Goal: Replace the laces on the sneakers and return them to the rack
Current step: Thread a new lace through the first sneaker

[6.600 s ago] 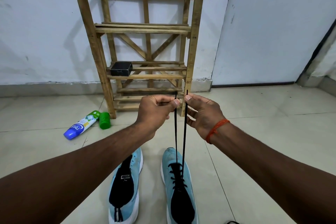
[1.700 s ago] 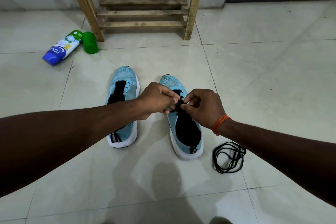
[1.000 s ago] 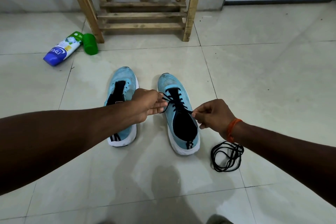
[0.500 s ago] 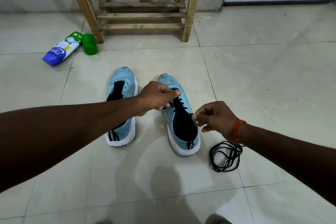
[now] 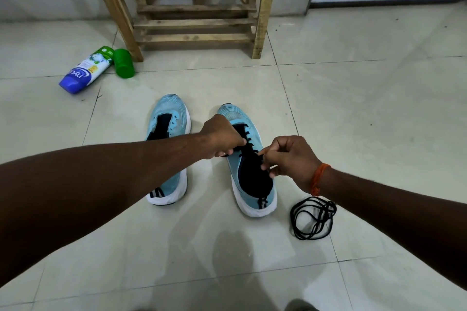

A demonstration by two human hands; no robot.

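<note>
Partly black-laced blue sneaker.

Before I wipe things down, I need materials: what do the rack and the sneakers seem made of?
Slatted wooden rack: raw, unvarnished timber, with visible grain and knots. Light blue sneakers: seemingly knit fabric uppers, matte and ribbed, on white, probably foam soles.

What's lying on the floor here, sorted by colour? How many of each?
Light blue: 2, the left sneaker and the right sneaker
Black: 1, the loose coiled lace
Blue and white: 1, the bottle
Green: 1, the cap
Total: 5
</note>
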